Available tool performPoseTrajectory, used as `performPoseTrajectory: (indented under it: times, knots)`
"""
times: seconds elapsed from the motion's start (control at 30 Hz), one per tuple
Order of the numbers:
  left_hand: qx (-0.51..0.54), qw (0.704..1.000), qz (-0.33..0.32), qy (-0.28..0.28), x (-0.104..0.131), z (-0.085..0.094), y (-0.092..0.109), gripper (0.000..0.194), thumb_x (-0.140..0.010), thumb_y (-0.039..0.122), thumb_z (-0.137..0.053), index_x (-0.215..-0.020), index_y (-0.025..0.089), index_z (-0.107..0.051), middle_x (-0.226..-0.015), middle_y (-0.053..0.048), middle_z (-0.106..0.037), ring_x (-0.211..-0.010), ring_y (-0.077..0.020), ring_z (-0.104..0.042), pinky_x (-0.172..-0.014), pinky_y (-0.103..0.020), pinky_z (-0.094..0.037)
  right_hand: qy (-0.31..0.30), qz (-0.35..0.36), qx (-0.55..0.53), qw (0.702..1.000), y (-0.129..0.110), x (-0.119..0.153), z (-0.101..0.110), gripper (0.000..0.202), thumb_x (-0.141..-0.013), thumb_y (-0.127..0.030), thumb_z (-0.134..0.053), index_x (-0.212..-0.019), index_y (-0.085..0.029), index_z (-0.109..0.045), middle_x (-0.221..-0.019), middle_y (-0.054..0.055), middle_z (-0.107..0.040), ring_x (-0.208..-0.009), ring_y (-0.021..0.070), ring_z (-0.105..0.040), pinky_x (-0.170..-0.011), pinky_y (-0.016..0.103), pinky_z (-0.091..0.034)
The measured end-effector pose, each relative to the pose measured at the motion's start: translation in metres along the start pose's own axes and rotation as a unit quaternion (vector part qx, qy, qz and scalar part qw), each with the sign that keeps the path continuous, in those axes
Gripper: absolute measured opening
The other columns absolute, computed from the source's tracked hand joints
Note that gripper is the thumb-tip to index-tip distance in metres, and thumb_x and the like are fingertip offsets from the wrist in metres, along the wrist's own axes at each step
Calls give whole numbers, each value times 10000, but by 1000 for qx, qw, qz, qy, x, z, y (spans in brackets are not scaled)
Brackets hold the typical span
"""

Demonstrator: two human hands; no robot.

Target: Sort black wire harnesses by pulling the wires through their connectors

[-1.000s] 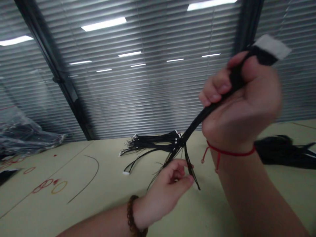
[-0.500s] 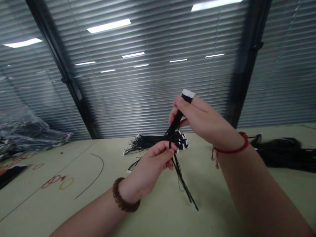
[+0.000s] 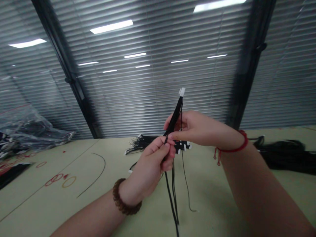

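Black wire bundle (image 3: pixel 175 117), white connector (image 3: pixel 182 92) at its upper end. Change against 0.5 s ago: right hand (image 3: pixel 197 128) has slid down from just under the connector to meet the left hand (image 3: pixel 153 161); connector now stands clear above the fingers. Lower wire ends (image 3: pixel 170 197), earlier slanting to lower right, now hang nearly straight down; one thin wire (image 3: pixel 185 177) hangs apart from them, its tip bent to the right.

Left hand: closed in a pinch, thumb against curled fingers, gripping the bundle at its narrow point. Right hand: loosely curled round the bundle, fingers behind, thumb tip at the same point, almost against the left fingertips. Exact contact between the two thumbs not resolvable.

Bundle position: between the hands, raised above the tabletop (image 3: pixel 209 204), upper part leaning right, wire ends emerging below the left hand.

Outward: second heap of black wires (image 3: pixel 142 142) with white ends lies on the tabletop behind the hands, partly hidden. Blurred dark bundle (image 3: pixel 283 153) at right, beyond the right wrist. At left: curved single wire (image 3: pixel 105 164), yellow band (image 3: pixel 67 187), red bands nearby, clear plastic bag (image 3: pixel 37 125) farther back. Slatted blinds (image 3: pixel 148 108) behind the tabletop.
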State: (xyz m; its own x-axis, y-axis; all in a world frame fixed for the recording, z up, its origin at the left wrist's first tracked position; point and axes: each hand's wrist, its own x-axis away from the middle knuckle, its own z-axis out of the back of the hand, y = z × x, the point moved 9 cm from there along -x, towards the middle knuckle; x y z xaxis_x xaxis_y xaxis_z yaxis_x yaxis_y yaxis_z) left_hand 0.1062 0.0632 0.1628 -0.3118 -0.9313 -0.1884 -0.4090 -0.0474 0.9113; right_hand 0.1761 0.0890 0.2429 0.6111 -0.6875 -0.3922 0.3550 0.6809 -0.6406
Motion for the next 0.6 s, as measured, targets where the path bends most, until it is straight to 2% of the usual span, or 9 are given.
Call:
performPoseTrajectory:
  times: [0.07, 0.17, 0.27, 0.37, 0.5, 0.6]
  knots:
    - [12, 1000, 1, 3, 1, 0, 0, 19, -850, 168, -518, -854, 151, -524, -632, 52, -436, -436, -26, -259, -430, -184, -155, 4, -2, -5, 1000, 4, -1, -1, 156, -731, -207, -613, -876, -151, -594, -758, 24, -663, -691, 149, -630, -593, 238, -481]
    - [12, 1000, -7, 10, 1, 1, 3, 59, -851, 175, -522, -905, 160, -538, -627, 55, -433, -426, -24, -240, -419, -189, -143, 18, -19, -9, 1000, 13, -2, 1, 152, -773, -248, -582, -899, -162, -582, -810, 42, -675, -695, 153, -640, -570, 235, -482]
    - [17, 1000, -19, 10, 1, 2, 6, 101, -868, 162, -497, -960, 151, -535, -633, 53, -439, -425, -18, -235, -419, -183, -143, 20, -52, -8, 998, 21, -3, 2, 137, -797, -264, -547, -866, -149, -575, -742, 60, -670, -619, 154, -636, -502, 230, -469]
    - [29, 999, -19, 0, 1, 2, 7, 78, -881, 152, -469, -935, 145, -525, -624, 57, -425, -420, -15, -215, -416, -179, -134, -8, -76, -12, 997, 21, -1, -3, 115, -786, -231, -523, -790, -134, -584, -670, 66, -657, -589, 158, -634, -477, 224, -466]
    - [45, 999, -16, -11, 2, 1, 7, 48, -886, 153, -455, -875, 155, -501, -612, 59, -416, -418, -19, -206, -416, -178, -136, -66, -66, -32, 995, 15, -1, -15, 117, -750, -174, -508, -773, -130, -614, -699, 51, -666, -613, 142, -623, -521, 217, -469]
    - [48, 999, -15, -15, 2, 0, 6, 58, -887, 152, -447, -846, 162, -487, -604, 61, -407, -417, -22, -198, -415, -179, -127, -67, -49, -44, 996, 13, -2, -16, 118, -758, -187, -513, -735, -140, -618, -716, 37, -661, -638, 133, -607, -555, 218, -458]
